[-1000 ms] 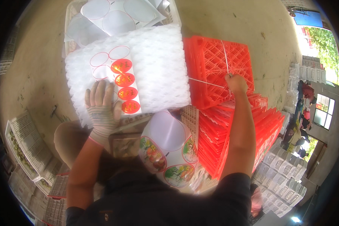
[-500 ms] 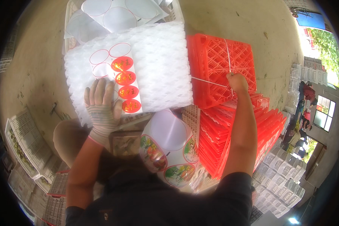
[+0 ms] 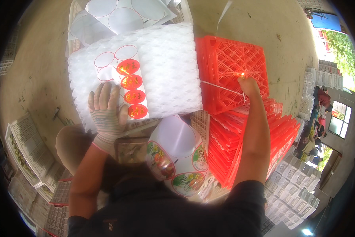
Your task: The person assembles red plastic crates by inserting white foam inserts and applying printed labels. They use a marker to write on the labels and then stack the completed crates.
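Observation:
My left hand, in a thin striped glove, lies with its fingers spread on a sticker sheet with red and gold oval labels and blank ovals. The sheet rests on a stack of white foam netting. My bare right hand is closed over the red plastic crates, with a small bright flame at its fingertips. It appears to hold a lighter, whose body is hidden in the fist. One white strap still crosses the crate; another loose strap stands up in the air beyond it.
More red crates lean in a row beside my right arm. A roll of oval fruit labels is in front of my body. A pale crate with blank label sheets stands behind the foam. White crates are at left, stacked packs at right.
A flame has appeared at my right hand. The strap running over the crate's far edge has parted, and its loose end has sprung up and away. My left hand has stayed put.

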Demonstrator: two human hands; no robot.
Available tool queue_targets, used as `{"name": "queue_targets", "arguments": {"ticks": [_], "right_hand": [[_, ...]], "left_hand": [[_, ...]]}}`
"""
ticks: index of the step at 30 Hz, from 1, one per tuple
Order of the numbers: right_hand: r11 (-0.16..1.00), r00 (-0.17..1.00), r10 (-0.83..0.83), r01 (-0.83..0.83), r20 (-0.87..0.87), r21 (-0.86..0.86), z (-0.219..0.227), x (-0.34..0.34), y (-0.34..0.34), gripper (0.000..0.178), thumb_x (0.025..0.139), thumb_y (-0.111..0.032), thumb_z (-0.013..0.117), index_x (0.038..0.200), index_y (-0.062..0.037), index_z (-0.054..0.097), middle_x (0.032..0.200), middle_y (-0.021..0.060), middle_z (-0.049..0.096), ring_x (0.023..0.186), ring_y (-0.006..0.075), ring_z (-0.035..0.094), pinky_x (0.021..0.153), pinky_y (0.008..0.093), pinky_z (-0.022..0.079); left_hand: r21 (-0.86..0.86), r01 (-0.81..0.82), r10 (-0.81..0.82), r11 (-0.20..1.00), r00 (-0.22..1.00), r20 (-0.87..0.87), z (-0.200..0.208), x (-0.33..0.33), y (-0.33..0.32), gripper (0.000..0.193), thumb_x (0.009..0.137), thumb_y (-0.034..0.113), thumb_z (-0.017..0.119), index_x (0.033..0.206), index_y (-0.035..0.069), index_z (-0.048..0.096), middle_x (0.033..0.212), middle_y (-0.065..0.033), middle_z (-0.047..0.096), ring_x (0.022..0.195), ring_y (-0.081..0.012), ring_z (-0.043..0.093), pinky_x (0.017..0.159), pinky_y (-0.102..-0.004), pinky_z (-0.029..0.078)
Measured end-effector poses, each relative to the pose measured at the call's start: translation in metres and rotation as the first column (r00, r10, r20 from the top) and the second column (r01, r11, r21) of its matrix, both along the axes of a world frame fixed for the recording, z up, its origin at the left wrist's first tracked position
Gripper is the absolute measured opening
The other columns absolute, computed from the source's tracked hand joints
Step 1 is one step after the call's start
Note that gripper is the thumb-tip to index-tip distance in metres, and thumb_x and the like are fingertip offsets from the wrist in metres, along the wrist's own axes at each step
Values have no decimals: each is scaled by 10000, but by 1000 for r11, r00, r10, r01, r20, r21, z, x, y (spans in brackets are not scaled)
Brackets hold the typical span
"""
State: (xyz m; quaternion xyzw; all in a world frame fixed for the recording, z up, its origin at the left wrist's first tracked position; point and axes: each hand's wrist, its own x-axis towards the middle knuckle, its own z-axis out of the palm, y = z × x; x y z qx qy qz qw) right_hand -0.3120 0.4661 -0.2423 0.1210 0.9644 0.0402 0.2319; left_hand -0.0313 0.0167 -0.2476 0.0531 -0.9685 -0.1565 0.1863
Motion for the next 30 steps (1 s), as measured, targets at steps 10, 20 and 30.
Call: {"name": "queue_targets", "arguments": {"ticks": [10,20,30], "right_hand": [[854,879,152,-346,-452,-387,127,135,-76,320,913,-74,538,1205,43,600,964,209,627,866,364,631,807,460,497],[98,786,552,-392,-278,-915,132,335,-227,164,859,-88,705,1002,-67,627,974,107,653,864,344,663,724,398,548],[78,762,598,-366,-250,-927,103,452,-258,190,872,-163,742,1016,-58,676,954,79,693,743,204,704,636,308,547]], "left_hand": [[7,59,-59,998,996,73,18,10,-3,711,814,361,715,1409,61,467,1435,-198,459,1353,-391,407,1136,-572,264],[622,369,-620,691,746,245,140,132,12,558,817,227,736,1302,21,553,1051,-195,665,940,-379,651,821,-450,515],[520,-600,497,608,798,340,91,444,9,245,955,104,584,1171,2,639,995,-209,671,950,-369,655,837,-418,514]]}}
